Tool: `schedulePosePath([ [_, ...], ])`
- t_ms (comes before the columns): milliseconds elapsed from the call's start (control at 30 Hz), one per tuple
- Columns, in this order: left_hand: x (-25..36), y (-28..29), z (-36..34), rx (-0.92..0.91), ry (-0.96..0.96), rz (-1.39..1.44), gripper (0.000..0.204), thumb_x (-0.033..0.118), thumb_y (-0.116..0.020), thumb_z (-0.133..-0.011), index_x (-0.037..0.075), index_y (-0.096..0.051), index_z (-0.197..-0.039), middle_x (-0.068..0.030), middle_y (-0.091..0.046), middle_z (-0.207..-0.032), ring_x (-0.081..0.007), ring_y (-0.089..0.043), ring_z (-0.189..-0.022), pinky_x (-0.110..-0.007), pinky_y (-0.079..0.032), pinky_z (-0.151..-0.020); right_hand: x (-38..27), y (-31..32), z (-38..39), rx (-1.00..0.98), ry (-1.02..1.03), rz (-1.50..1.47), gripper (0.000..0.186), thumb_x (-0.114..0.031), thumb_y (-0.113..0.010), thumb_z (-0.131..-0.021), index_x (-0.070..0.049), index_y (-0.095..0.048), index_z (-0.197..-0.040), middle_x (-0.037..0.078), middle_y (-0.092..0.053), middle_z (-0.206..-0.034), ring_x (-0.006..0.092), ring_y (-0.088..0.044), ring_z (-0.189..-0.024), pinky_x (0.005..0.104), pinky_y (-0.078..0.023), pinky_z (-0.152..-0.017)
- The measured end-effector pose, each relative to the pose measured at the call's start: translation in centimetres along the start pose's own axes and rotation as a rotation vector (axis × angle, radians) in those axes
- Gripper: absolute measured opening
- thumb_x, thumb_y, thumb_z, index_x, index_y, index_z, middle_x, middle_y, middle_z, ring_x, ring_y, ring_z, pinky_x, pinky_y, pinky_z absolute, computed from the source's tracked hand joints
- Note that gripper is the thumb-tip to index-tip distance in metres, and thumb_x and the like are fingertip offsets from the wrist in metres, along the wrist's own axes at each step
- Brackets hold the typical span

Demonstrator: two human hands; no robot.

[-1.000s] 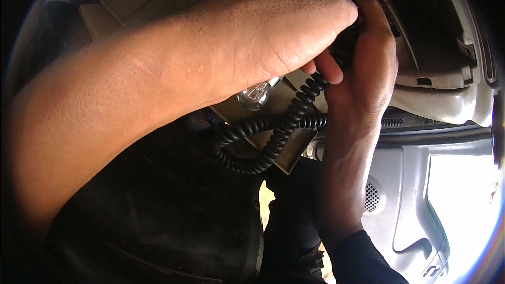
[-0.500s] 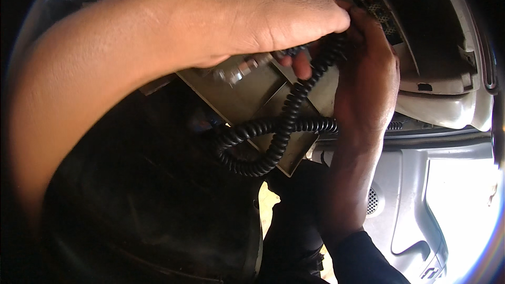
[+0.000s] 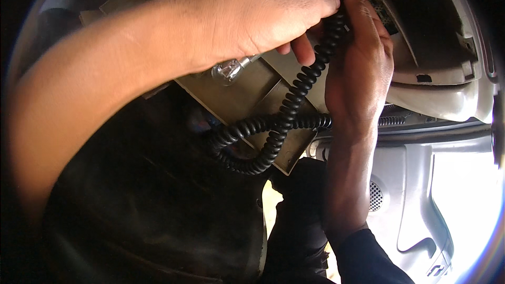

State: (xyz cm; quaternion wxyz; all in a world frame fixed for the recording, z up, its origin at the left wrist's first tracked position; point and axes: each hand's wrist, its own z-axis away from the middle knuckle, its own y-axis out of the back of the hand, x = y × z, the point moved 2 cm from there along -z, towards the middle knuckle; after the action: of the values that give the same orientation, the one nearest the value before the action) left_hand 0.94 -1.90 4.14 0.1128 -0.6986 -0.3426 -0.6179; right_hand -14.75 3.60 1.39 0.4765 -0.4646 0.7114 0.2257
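The left hand (image 3: 273, 16) reaches in from the left, its bare forearm crossing the upper part of the view, and its thumb and forefinger pinch the upper end of a black coiled cord (image 3: 294, 97); 2 other fingertips of that hand show below the palm, bent and just beside the coils; the right hand (image 3: 363, 58) stands upright to the right of the cord, with a dark sleeve (image 3: 368, 257) below its wrist; its thumb tip meets the same upper end near the left fingers, but its other fingers are partly hidden, so I cannot tell how firmly they grasp; from between the 2 hands the cord slants down to the left, makes 1 loop and crosses itself, then runs behind the right wrist; a clear bulb (image 3: 227, 72) with a metal base sits just under the left wrist, glass toward the lower left, the far end of its base hidden by the hand; below lies a tan panel (image 3: 236, 97) with raised edges; at the right are pale trim (image 3: 442, 102) and a grey panel (image 3: 392, 165) bearing a round perforated grille (image 3: 375, 196).
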Motion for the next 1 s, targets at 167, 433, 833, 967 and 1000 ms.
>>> schedulePosePath([
  [167, -1.4, 0.0, -0.2, -0.029, -0.012, 0.243, 0.031, 0.019, -0.048, -0.112, -0.008, -0.063, -0.118, -0.0059, -0.067, -0.080, -0.0115, -0.069, -0.067, -0.024, -0.056, -0.060, -0.2, -1.1, 0.4, 0.086, -0.007, 0.124, 0.028, -0.017, -0.059, -0.106, 0.002, -0.072, -0.122, 0.010, -0.075, -0.108, 0.0157, -0.071, -0.093, 0.0268, -0.055, -0.083],
  [433, -1.4, -0.1, -0.1, -0.043, -0.108, 0.255, 0.031, 0.017, -0.049, -0.112, -0.009, -0.062, -0.119, -0.0083, -0.068, -0.083, -0.0128, -0.070, -0.068, -0.025, -0.055, -0.061, 0.0, -1.4, 0.2, 0.034, -0.001, 0.079, 0.032, -0.017, -0.055, -0.106, 0.003, -0.072, -0.124, 0.012, -0.076, -0.108, 0.0159, -0.073, -0.091, 0.0264, -0.058, -0.079],
  [833, -0.4, 0.2, 0.4, -0.030, -0.040, 0.228, 0.032, 0.017, -0.049, -0.111, -0.010, -0.062, -0.121, -0.0092, -0.069, -0.082, -0.0131, -0.070, -0.067, -0.024, -0.054, -0.058, 0.2, -1.4, 0.0, -0.001, -0.004, 0.038, 0.034, -0.017, -0.052, -0.107, 0.003, -0.070, -0.128, 0.012, -0.075, -0.111, 0.0161, -0.072, -0.095, 0.0268, -0.058, -0.082],
  [967, 0.5, 0.4, 0.0, -0.066, 0.081, 0.233, 0.033, 0.019, -0.049, -0.110, -0.010, -0.063, -0.119, -0.0105, -0.070, -0.080, -0.0133, -0.069, -0.064, -0.025, -0.053, -0.053, -0.4, -1.3, -0.1, 0.043, -0.040, 0.115, 0.036, -0.020, -0.052, -0.107, 0.003, -0.069, -0.128, 0.013, -0.075, -0.112, 0.0170, -0.072, -0.098, 0.0275, -0.057, -0.084],
  [1000, 2.3, 1.7, 0.5, -0.125, 0.221, 0.262, 0.034, 0.020, -0.049, -0.110, -0.010, -0.063, -0.118, -0.0108, -0.070, -0.079, -0.0133, -0.069, -0.063, -0.025, -0.052, -0.052, -0.2, -1.6, 0.2, 0.042, -0.048, 0.098, 0.036, -0.020, -0.052, -0.107, 0.003, -0.069, -0.127, 0.013, -0.075, -0.112, 0.0173, -0.072, -0.098, 0.0279, -0.057, -0.084],
])
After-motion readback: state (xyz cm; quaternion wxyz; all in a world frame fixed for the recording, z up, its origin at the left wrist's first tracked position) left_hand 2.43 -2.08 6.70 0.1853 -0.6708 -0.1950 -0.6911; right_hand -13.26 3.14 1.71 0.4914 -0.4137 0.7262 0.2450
